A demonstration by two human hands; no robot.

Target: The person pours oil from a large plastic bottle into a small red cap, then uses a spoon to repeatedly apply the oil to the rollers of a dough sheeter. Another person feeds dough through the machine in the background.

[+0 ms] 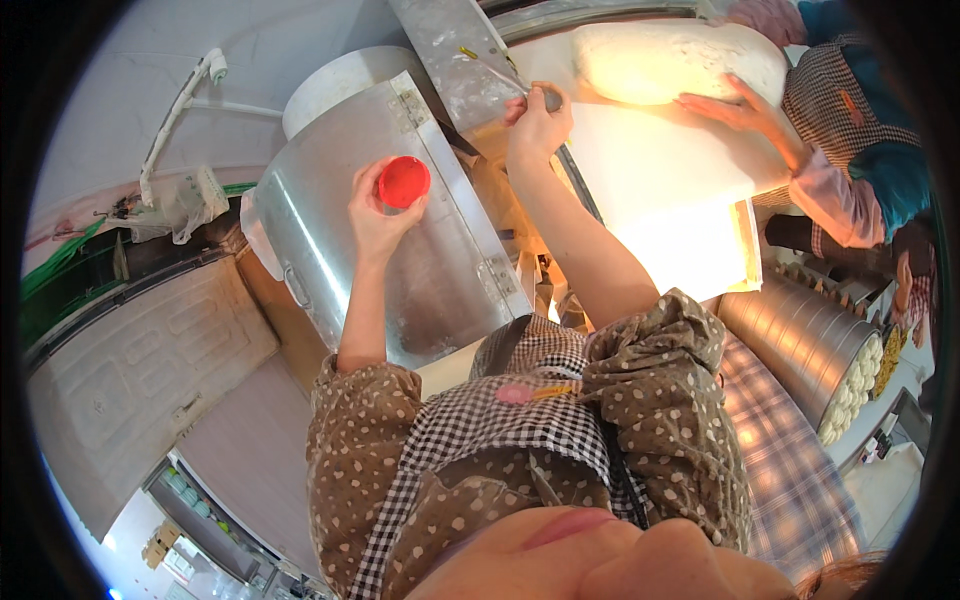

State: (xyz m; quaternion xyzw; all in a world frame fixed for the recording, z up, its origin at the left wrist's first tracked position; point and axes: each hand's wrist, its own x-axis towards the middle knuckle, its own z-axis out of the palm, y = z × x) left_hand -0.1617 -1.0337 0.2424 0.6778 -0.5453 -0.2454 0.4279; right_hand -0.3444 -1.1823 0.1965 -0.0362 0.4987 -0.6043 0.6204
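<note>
My left hand (384, 196) is closed around a small round red cup or lid (404, 182), held above the curved stainless steel cover (375, 262) of a machine. My right hand (541, 120) is raised at the flour-dusted metal ledge (457, 71) beside the white work table. Its fingers are curled around a small dark metal object (553, 99), which I cannot name. Past my right hand, a large mass of pale dough (660, 64) lies on the table.
A co-worker's hand (727, 109) rests on the dough at the right. Stacked round metal steamers (802, 337) with white buns stand at the lower right. A white pipe (176, 120) runs along the left wall. A white panel (150, 375) lies lower left.
</note>
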